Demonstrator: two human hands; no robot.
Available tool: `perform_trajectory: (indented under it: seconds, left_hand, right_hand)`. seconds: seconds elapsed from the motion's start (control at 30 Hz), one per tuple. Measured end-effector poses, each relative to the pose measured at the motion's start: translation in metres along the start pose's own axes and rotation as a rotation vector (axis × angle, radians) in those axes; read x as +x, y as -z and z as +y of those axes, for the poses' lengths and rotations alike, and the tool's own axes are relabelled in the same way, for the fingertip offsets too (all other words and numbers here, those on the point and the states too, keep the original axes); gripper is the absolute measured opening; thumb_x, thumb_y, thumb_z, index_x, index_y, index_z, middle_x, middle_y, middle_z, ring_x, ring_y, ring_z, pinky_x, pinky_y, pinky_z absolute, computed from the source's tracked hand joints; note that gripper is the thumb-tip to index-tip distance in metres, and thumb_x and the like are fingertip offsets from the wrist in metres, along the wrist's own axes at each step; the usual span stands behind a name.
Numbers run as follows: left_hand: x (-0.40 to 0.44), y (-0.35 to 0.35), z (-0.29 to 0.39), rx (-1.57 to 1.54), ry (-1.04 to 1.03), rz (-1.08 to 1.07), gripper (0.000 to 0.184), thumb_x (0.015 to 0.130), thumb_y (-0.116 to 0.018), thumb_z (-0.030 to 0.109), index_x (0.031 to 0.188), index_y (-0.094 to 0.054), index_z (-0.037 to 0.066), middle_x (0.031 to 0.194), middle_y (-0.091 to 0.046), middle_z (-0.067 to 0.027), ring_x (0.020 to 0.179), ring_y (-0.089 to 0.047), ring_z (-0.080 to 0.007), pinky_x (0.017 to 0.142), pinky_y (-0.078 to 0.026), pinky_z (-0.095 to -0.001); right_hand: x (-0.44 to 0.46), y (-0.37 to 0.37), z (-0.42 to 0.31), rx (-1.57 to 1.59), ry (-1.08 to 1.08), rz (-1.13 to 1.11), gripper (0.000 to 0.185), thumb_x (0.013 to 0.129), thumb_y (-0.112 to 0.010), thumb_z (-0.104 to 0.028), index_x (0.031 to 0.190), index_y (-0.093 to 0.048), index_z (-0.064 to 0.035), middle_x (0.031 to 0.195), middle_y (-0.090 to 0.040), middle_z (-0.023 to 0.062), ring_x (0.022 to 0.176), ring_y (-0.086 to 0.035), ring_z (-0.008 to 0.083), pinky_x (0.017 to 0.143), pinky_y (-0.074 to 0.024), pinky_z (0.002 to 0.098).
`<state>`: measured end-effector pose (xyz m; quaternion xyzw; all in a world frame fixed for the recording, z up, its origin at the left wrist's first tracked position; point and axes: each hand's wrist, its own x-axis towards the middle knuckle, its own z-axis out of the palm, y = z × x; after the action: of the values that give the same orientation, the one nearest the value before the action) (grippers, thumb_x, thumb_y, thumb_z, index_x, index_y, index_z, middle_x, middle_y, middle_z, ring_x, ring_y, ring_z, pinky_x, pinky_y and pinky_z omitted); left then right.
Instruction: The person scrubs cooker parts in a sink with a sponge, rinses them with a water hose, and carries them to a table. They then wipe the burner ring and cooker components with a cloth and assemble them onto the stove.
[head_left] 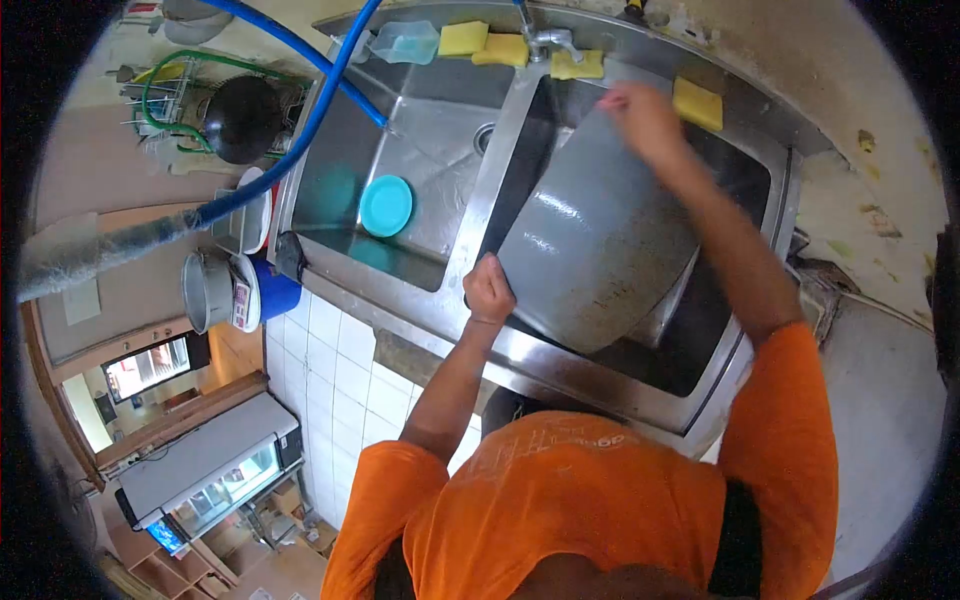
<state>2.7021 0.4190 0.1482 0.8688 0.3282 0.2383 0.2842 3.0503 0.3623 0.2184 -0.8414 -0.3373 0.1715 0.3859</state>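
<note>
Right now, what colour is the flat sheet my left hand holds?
Grey, with brownish speckling; the flat sheet shows in the head view.

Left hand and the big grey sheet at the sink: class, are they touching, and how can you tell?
Touching. The head view shows the left hand closed on the left edge of the grey sheet, with no gap between.

The left hand point(489, 290) grips a grey sheet point(592, 225), right hand point(642, 118) at its far edge.
</note>
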Motion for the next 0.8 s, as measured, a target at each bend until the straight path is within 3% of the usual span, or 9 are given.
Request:
perform_trajectory:
  seconds: [0.1,0.23,0.33,0.37,0.43,0.57,0.6,0.7,0.8]
  left_hand:
    - [-0.016,-0.018,-0.048,-0.158,-0.023,0.058,0.036,0.100,-0.033,0.018,0.073,-0.051,0.003,0.060,-0.050,-0.0184,0.054,-0.052,-0.0371,0.051,-0.041,-0.0439]
    - [-0.007,0.005,0.003,-0.302,0.174,0.033,0.043,0.103,-0.032,0.026,0.091,-0.061,-0.003,0.076,-0.061,-0.0146,0.072,-0.059,-0.0232,0.067,-0.046,-0.0355]
    - [0.084,0.031,0.118,-0.248,0.120,-0.095,0.039,0.102,-0.036,0.027,0.104,-0.061,-0.003,0.090,-0.064,-0.0202,0.083,-0.062,-0.0311,0.075,-0.047,-0.0378]
    - [0.105,0.020,0.134,-0.132,0.070,-0.076,0.042,0.102,-0.037,0.030,0.101,-0.063,-0.003,0.090,-0.064,-0.0265,0.083,-0.063,-0.0413,0.074,-0.048,-0.0435]
    - [0.122,-0.004,0.144,0.021,0.147,-0.164,0.044,0.102,-0.036,0.031,0.097,-0.064,-0.003,0.087,-0.064,-0.0280,0.082,-0.062,-0.0454,0.072,-0.048,-0.0466]
    - [0.108,-0.008,0.120,0.156,0.199,-0.156,0.049,0.101,-0.037,0.032,0.083,-0.066,-0.004,0.077,-0.063,-0.0300,0.072,-0.061,-0.0489,0.064,-0.046,-0.0509]
    - [0.100,-0.003,0.109,0.134,0.211,-0.119,0.050,0.101,-0.037,0.031,0.081,-0.065,-0.005,0.075,-0.062,-0.0297,0.070,-0.061,-0.0475,0.063,-0.046,-0.0504]
    - [0.074,0.002,0.086,0.092,0.157,0.071,0.051,0.101,-0.036,0.030,0.075,-0.062,-0.005,0.064,-0.059,-0.0260,0.056,-0.058,-0.0405,0.054,-0.042,-0.0462]
    - [0.056,0.006,0.047,-0.111,0.156,0.038,0.052,0.102,-0.034,0.029,0.069,-0.056,-0.005,0.054,-0.051,-0.0214,0.045,-0.046,-0.0330,0.047,-0.034,-0.0436]
  right_hand:
    - [-0.045,0.016,0.004,0.040,0.137,0.075,0.009,0.081,-0.064,-0.015,0.085,-0.067,-0.0066,0.081,-0.063,0.0123,0.082,-0.061,0.0300,0.074,-0.0485,0.0424]
    - [-0.151,-0.001,-0.051,0.002,0.704,0.036,0.009,0.078,-0.064,-0.016,0.079,-0.062,-0.0075,0.079,-0.058,0.0111,0.080,-0.057,0.0300,0.076,-0.0448,0.0428]
    - [-0.180,-0.025,-0.052,-0.014,0.702,-0.041,0.008,0.076,-0.063,-0.017,0.080,-0.062,-0.0092,0.079,-0.058,0.0104,0.079,-0.056,0.0289,0.076,-0.0448,0.0433]
    - [-0.177,-0.022,-0.048,-0.009,0.698,-0.039,0.008,0.076,-0.063,-0.017,0.080,-0.062,-0.0092,0.079,-0.058,0.0104,0.079,-0.056,0.0289,0.076,-0.0448,0.0433]
    - [-0.146,-0.005,-0.032,-0.111,0.695,0.083,0.007,0.080,-0.062,-0.016,0.079,-0.062,-0.0088,0.078,-0.057,0.0099,0.079,-0.056,0.0288,0.075,-0.0449,0.0422]
    - [-0.063,0.061,0.060,0.188,-0.055,0.064,0.006,0.085,-0.062,-0.014,0.080,-0.064,-0.0094,0.082,-0.060,0.0101,0.084,-0.058,0.0283,0.078,-0.0456,0.0414]
    - [-0.074,0.061,0.058,0.194,-0.060,0.064,0.006,0.085,-0.062,-0.014,0.080,-0.064,-0.0094,0.082,-0.060,0.0101,0.084,-0.058,0.0283,0.078,-0.0456,0.0414]
    - [-0.117,0.047,0.036,-0.016,0.409,0.139,0.005,0.083,-0.065,-0.014,0.082,-0.066,-0.0094,0.085,-0.063,0.0096,0.084,-0.061,0.0277,0.077,-0.0483,0.0410]
    - [-0.141,0.036,0.017,0.050,0.718,0.060,0.004,0.082,-0.064,-0.014,0.081,-0.066,-0.0104,0.083,-0.063,0.0091,0.082,-0.061,0.0275,0.078,-0.0480,0.0413]
